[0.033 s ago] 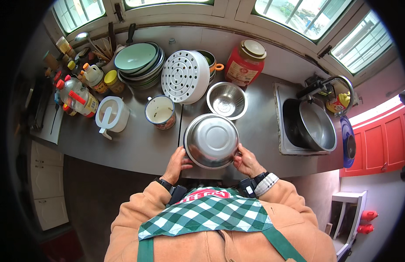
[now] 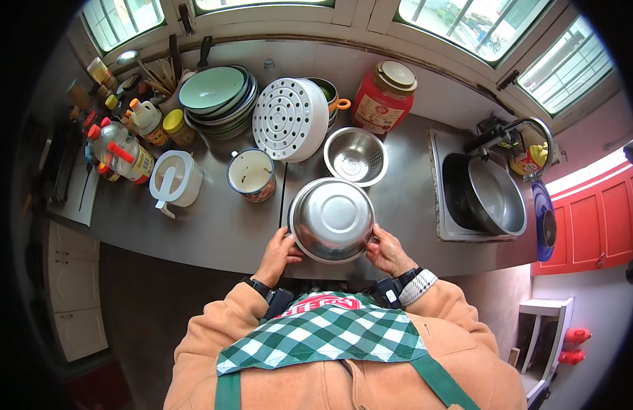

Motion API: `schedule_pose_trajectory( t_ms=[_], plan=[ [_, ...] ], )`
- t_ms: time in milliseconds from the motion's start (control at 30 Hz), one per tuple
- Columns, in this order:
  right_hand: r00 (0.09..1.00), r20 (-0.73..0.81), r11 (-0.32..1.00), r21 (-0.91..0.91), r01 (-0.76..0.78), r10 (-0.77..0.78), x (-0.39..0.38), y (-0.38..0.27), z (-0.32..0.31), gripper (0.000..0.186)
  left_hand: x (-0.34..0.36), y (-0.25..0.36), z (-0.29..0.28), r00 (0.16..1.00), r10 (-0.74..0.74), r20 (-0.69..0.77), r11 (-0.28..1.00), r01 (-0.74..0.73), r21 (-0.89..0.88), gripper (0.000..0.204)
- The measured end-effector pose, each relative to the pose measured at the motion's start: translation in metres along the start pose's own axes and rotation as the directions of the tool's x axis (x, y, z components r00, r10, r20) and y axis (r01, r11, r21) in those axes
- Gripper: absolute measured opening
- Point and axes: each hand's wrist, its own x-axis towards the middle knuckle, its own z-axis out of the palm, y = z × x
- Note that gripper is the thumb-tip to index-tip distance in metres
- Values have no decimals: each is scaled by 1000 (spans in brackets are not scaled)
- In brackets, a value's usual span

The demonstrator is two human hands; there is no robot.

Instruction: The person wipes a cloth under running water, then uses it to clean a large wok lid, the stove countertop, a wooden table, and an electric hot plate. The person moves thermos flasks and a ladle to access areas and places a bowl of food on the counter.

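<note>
Here, both hands (image 2: 277, 258) (image 2: 391, 254) hold a steel bowl (image 2: 333, 217); colander (image 2: 355, 156) beyond.

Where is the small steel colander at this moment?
In the head view, the small steel colander sits on the counter, slightly right of centre, just beyond the larger steel bowl and left of the sink.

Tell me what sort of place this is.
Probably a kitchen: a sink is set into the counter, a stack of bowls stands at the back, and a steel bowl is in hand.
</note>
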Motion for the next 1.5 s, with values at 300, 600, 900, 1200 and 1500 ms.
schedule_pose_trajectory(
  t_ms=[300,600,900,1200,1500],
  plan=[
    [908,10,434,-876,211,-419,-10,-18,21,29,18,10,-8,993,111,43,989,-115,97,28],
    [943,-9,633,-744,216,-332,2,-4,2,29,19,6,-18,997,57,60,997,-61,55,38],
    [940,103,680,-665,308,-325,-35,0,-74,30,-21,-2,-64,950,230,-211,972,-215,92,39],
    [767,-20,690,-453,564,-641,-204,11,-321,21,-86,29,189,772,622,-127,768,-571,290,24],
    [480,-564,697,-260,668,-671,-424,87,-565,18,-138,-102,530,751,234,617,862,-453,225,30]
  ],
)
